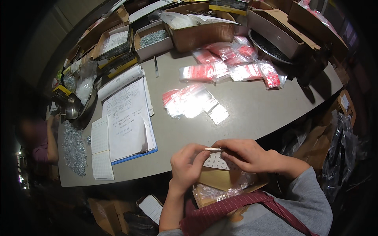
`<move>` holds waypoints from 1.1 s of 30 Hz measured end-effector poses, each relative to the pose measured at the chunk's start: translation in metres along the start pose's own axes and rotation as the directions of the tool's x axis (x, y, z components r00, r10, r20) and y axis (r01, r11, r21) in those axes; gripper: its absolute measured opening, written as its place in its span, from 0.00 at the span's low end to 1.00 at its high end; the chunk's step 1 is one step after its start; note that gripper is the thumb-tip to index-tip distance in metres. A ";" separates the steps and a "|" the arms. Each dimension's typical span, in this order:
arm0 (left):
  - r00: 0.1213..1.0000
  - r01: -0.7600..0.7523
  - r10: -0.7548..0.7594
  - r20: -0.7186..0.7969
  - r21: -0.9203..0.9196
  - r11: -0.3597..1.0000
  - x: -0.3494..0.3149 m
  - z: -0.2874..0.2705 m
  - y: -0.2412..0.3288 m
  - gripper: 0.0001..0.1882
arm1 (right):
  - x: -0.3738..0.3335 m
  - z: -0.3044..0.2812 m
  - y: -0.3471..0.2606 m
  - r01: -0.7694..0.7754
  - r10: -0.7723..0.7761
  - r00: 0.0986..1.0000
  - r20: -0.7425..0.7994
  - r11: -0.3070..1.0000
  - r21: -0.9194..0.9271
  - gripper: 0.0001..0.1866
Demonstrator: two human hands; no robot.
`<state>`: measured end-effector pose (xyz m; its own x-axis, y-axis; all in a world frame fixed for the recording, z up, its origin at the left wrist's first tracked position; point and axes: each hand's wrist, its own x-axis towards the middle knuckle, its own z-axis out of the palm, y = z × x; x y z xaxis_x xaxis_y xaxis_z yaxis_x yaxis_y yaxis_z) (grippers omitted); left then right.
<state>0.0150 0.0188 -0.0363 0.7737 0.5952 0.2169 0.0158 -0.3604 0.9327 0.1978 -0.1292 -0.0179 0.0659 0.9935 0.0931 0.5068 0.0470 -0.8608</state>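
A white label sheet [215, 162] printed with rows of small figures is held up between my two hands, just in front of the table's near edge. My left hand [186, 164] pinches its left side between thumb and fingers. With thumb and fingers closed, my right hand [245, 155] grips the upper right part. The sheet's top edge is bent over, showing a pale strip between my fingertips. Below it, a yellowish-brown sheet or flap [216, 179] and see-through plastic bags [220, 192] lie in a cardboard box by my lap.
Red-and-clear zip bags [204, 72] lie piled on the grey table [165, 135], with a fanned stack [193, 100] nearer me. Left are a clipboard [130, 118], label sheets [101, 157] and small metal parts [73, 149]. Boxes [202, 37] line the back. Someone's arm [51, 141] shows far left.
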 end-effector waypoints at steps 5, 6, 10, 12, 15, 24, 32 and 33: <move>0.995 0.035 -0.028 -0.094 0.066 0.997 0.000 0.001 0.007 0.05 | 0.014 -0.005 -0.005 0.149 -0.164 0.985 -0.054 0.967 -0.207 0.24; 0.993 0.035 -0.027 -0.112 0.066 0.997 0.000 0.001 0.006 0.05 | 0.017 -0.008 -0.007 0.142 -0.155 0.987 -0.042 0.964 -0.223 0.25; 0.988 0.024 -0.013 -0.155 0.068 0.997 0.001 0.003 0.007 0.07 | 0.026 -0.014 -0.009 0.205 -0.247 0.964 -0.099 0.926 -0.317 0.13; 0.988 0.050 -0.046 -0.148 0.027 0.998 0.001 0.005 0.007 0.07 | 0.027 -0.018 -0.009 0.197 -0.240 0.967 -0.089 0.919 -0.342 0.13; 0.993 0.026 -0.023 -0.115 0.022 0.999 0.002 0.007 0.006 0.06 | 0.029 -0.022 -0.013 0.167 -0.176 0.984 -0.007 0.945 -0.282 0.27; 0.993 -0.065 0.074 -0.094 0.092 0.994 0.002 0.004 0.007 0.04 | 0.039 -0.021 -0.013 0.180 -0.147 0.981 0.124 0.930 -0.320 0.28; 0.992 0.084 -0.089 -0.087 -0.057 0.995 0.001 0.001 -0.001 0.10 | 0.044 -0.011 -0.021 0.251 -0.266 0.964 0.004 0.907 -0.338 0.18; 0.989 0.115 -0.121 -0.080 -0.078 0.990 0.003 0.000 0.001 0.11 | 0.045 -0.008 -0.020 0.283 -0.304 0.953 0.002 0.885 -0.370 0.21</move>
<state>0.0171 0.0200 -0.0351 0.7128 0.6902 0.1250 0.0550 -0.2327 0.9710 0.1975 -0.0862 0.0080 -0.0930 0.9322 0.3497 0.7853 0.2846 -0.5498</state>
